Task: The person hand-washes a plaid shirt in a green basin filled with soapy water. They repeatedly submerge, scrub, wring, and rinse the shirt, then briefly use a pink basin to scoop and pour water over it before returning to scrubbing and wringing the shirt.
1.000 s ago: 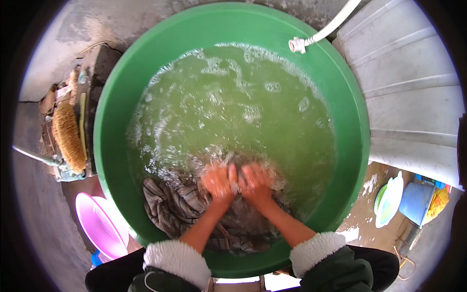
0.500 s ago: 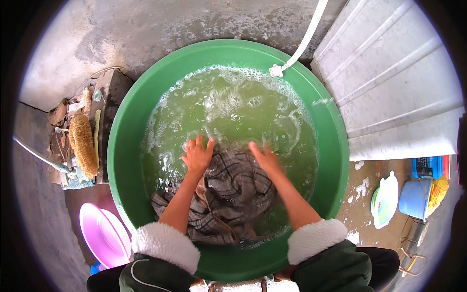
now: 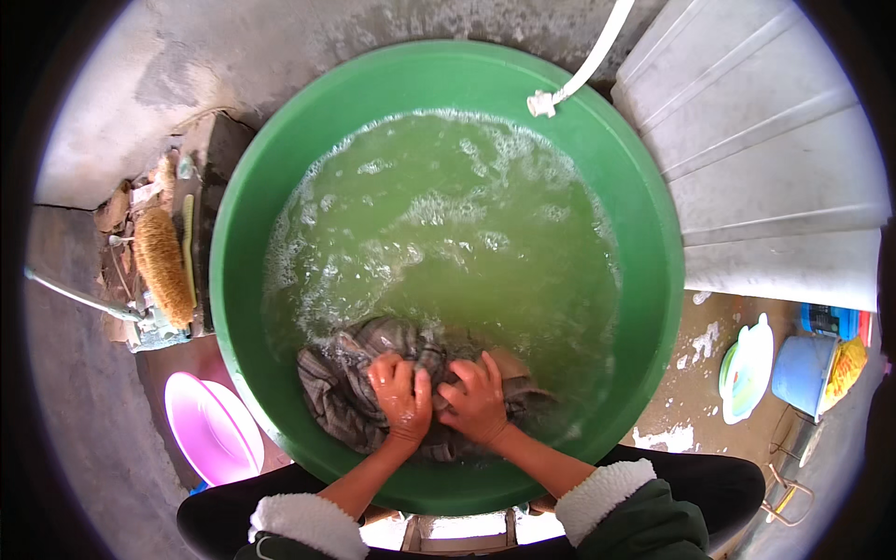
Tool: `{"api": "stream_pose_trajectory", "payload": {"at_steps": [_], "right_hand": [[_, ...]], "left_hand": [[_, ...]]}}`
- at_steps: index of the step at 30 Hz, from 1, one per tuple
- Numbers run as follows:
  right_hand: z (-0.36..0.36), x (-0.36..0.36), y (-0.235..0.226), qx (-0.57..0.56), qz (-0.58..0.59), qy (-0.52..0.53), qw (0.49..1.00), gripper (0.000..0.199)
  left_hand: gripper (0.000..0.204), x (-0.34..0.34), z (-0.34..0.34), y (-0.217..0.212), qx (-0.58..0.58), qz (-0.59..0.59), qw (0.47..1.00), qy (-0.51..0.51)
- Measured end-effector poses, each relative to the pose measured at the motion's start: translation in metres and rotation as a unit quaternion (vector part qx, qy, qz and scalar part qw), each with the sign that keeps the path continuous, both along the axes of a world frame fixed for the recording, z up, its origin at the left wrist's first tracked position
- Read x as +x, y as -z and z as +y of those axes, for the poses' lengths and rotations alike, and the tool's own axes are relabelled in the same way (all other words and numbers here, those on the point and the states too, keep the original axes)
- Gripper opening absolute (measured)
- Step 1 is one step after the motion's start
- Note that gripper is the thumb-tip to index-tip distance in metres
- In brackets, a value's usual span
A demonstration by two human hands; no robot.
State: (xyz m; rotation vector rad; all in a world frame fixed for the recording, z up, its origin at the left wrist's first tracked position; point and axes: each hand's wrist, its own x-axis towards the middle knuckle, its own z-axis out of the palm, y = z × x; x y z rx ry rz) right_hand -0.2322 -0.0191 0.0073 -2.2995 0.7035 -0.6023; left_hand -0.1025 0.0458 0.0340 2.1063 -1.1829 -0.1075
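A dark grey plaid cloth [image 3: 338, 397], wet and bunched up, lies partly under water in the near part of a big round green tub [image 3: 649, 280]. My left hand [image 3: 401, 397] has its fingers curled into the middle of the cloth. Close beside it, my right hand [image 3: 474, 397] grips the cloth's right part, its fingers bent. Knuckles of both hands are above the water, while the fingertips are partly hidden in the folds. Greenish, foamy water [image 3: 485, 238] fills the tub. Whether the cloth is a garment I cannot tell.
A white hose [image 3: 597, 56] hangs over the tub's far right rim. At left, a brown bristly brush [image 3: 162, 266] lies on a ledge above a pink basin [image 3: 210, 429]. To the right stand a grey ribbed panel [image 3: 775, 159], a white-and-green basin [image 3: 747, 369] and a blue bucket [image 3: 798, 373].
Both hands have drawn back toward me, from spread fingers at the cloth's far edge to curled fingers on it. The cloth is bunched more tightly, and the water is calmer.
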Motion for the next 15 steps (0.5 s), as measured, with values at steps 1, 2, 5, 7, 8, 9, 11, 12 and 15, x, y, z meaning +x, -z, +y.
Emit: {"api": "stream_pose_trajectory", "payload": {"at_steps": [1, 2, 5, 7, 8, 9, 11, 12, 15], "right_hand": [[0.002, -0.004, 0.017, -0.004, -0.045, 0.011, 0.999, 0.044], [-0.001, -0.004, 0.034, -0.004, 0.007, 0.022, 1.000, 0.040], [-0.028, 0.004, 0.073, 0.052, 0.066, 0.071, 0.994, 0.031], [-0.053, 0.023, 0.080, 0.179, 0.074, 0.083, 0.978, 0.029], [-0.061, 0.031, 0.076, 0.202, 0.132, 0.089, 0.967, 0.029], [-0.073, 0.040, 0.069, 0.191, 0.155, 0.094, 0.965, 0.029], [-0.094, 0.052, 0.050, 0.212, 0.212, 0.090, 0.950, 0.031], [-0.101, 0.051, 0.038, 0.189, 0.147, 0.067, 0.968, 0.032], [-0.117, 0.010, 0.017, 0.106, 0.064, 0.106, 0.987, 0.038]], "left_hand": [[0.019, -0.003, -0.004, 0.016, 0.058, -0.021, 0.998, -0.002], [0.019, -0.002, -0.013, 0.034, 0.089, -0.045, 0.995, 0.008], [0.022, 0.019, -0.051, 0.078, 0.163, -0.024, 0.986, 0.006], [0.031, 0.037, -0.076, 0.090, 0.222, -0.019, 0.975, 0.013], [0.035, 0.043, -0.089, 0.093, 0.344, -0.007, 0.939, 0.008], [0.036, 0.048, -0.100, 0.093, 0.322, 0.043, 0.945, -0.032], [0.039, 0.055, -0.112, 0.085, 0.335, 0.147, 0.924, -0.110], [0.041, 0.059, -0.115, 0.080, 0.335, 0.166, 0.918, -0.131], [0.052, 0.075, -0.110, 0.066, 0.330, 0.229, 0.910, -0.104]]}}
